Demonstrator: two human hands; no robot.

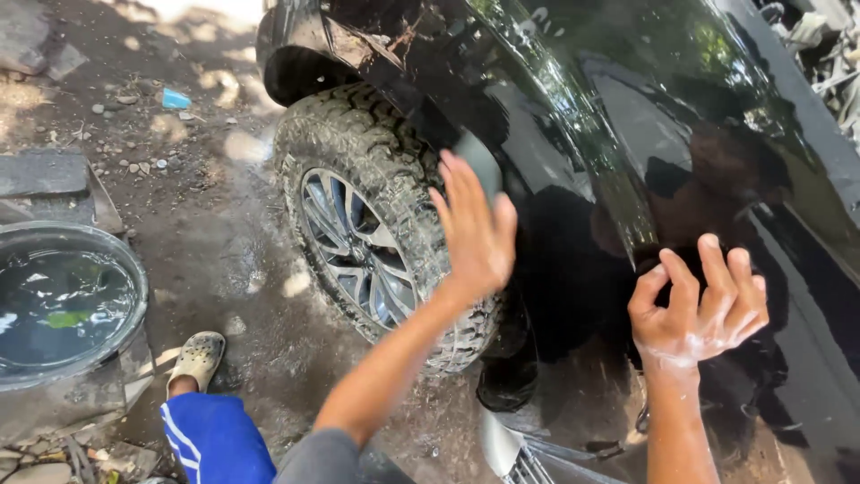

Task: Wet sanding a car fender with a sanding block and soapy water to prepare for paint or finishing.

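My left hand (473, 229) presses a grey sponge (479, 161) flat against the glossy black car body (609, 134), just beside the wheel arch. Its fingers are spread over the sponge. My right hand (699, 300), wet and soapy, rests with curled fingers on the black panel lower and to the right, holding nothing. The car's front wheel (367, 224), with a knobbly muddy tyre and a silver spoked rim, stands just left of my left hand.
A large round basin of dark water (63, 300) sits at the left edge. My leg in blue trousers with a beige clog (197, 358) stands on wet, muddy ground. Stones and concrete slabs (45, 175) lie at the upper left.
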